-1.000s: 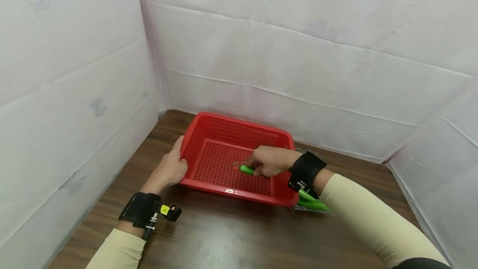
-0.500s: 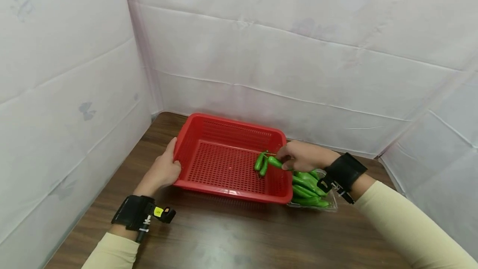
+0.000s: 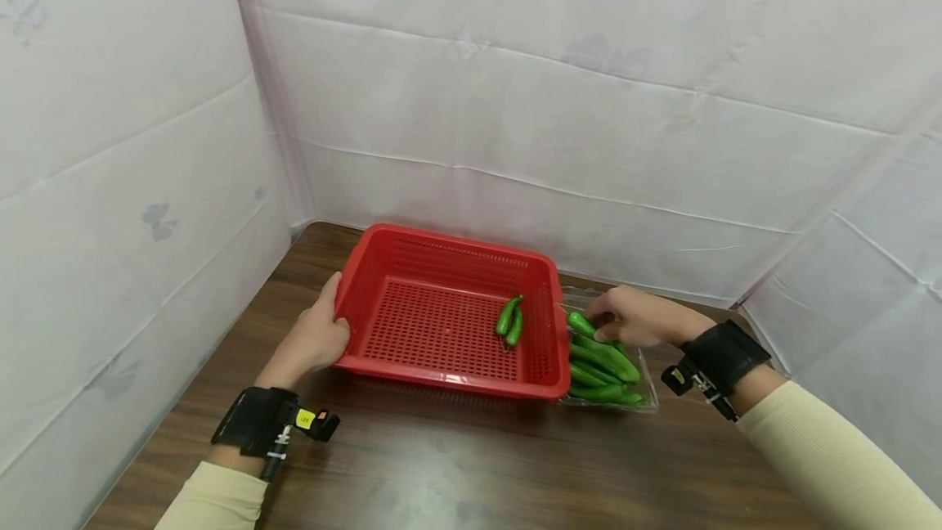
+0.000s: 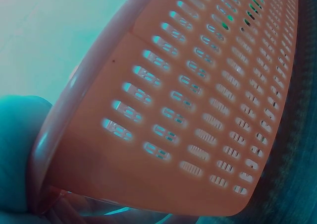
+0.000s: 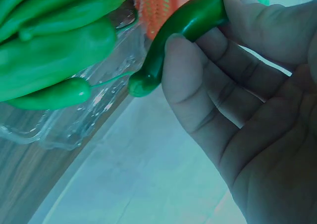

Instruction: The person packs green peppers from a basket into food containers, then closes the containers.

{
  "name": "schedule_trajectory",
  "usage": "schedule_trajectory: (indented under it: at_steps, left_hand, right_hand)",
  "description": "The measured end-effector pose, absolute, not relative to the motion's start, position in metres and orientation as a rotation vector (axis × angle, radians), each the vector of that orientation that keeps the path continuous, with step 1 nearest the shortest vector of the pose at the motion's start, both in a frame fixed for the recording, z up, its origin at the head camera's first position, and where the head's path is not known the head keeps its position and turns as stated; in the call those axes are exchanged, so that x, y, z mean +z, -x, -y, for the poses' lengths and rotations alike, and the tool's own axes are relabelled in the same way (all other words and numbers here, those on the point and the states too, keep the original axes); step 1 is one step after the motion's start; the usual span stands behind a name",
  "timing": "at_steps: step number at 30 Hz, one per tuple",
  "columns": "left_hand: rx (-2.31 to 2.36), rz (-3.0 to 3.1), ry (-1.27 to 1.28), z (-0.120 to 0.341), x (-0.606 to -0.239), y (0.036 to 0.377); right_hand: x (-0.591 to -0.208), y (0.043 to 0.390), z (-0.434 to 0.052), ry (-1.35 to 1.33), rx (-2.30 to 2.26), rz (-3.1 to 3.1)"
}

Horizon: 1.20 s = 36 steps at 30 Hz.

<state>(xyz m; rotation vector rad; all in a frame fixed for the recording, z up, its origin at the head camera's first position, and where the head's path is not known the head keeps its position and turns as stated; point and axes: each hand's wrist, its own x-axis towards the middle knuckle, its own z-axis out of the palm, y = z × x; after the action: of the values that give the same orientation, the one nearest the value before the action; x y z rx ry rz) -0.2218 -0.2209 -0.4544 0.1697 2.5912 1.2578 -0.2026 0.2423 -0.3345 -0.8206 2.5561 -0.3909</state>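
With its thumb over the rim, my left hand [image 3: 316, 335] grips the left end of a red perforated plastic basket [image 3: 450, 383]. In the left wrist view only the basket's slotted wall [image 4: 124, 154] and part of that hand [image 4: 20, 149] show. My right hand [image 3: 642, 317] pinches a curved green chili pepper [image 5: 190, 18] between thumb and fingers, held above a clear plastic tray [image 3: 649, 399]. Several more green chili peppers [image 3: 605, 362] lie in this tray. Two small green peppers [image 3: 508, 316] rest inside the basket, towards its right end.
The tray stands against the basket's right side on a brown wood-grain table [image 3: 441, 464]. White sheeting [image 3: 471, 113] hangs as walls behind and at both sides, close to the table's back edge.
My right hand has moved right with a chili pepper, from inside the basket, past its right rim, to above the tray. Two peppers it hid now show in the basket. The left hand keeps its grip.
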Motion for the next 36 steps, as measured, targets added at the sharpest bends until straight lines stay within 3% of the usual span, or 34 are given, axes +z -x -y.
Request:
schedule_trajectory:
  at_steps: [18,36]
  left_hand:
    - [1.253,-2.594,-0.189,0.221,-0.456,0.223]
    - [1.262,-2.598,-0.196,0.221,-0.455,0.222]
  right_hand:
    - [-0.368,0.185,-0.275,0.73,-0.428,-2.587]
    - [-0.395,0.178,-0.267,0.771,-0.374,-2.756]
